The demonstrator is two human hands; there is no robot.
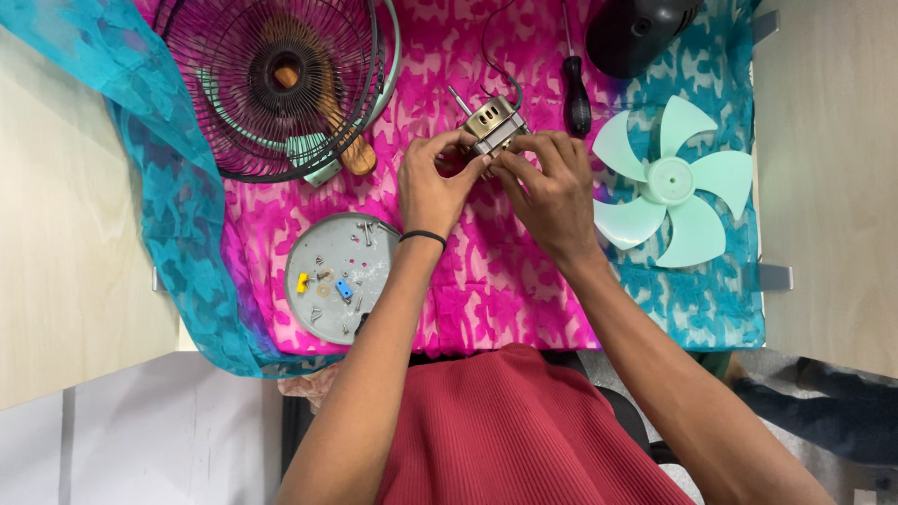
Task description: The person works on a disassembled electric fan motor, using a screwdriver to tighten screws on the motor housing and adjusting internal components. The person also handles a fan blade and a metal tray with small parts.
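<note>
Both hands meet over the middle of the desk (832,140), above a pink and blue patterned cloth (486,281); the left hand (432,182) and the right hand (552,187) together pinch a small metal fan motor (493,124), each grip clenched on its near edge; the motor sits at the fingertips, just beyond both hands, its shaft slanting up and to the left, away from the person; neither hand is clearly nearer. A wire fan guard (271,84) lies to the left, a pale green fan blade (669,182) to the right, a screwdriver (573,89) just behind the right hand, and a round grey plate (323,245) of screws near the left wrist.
</note>
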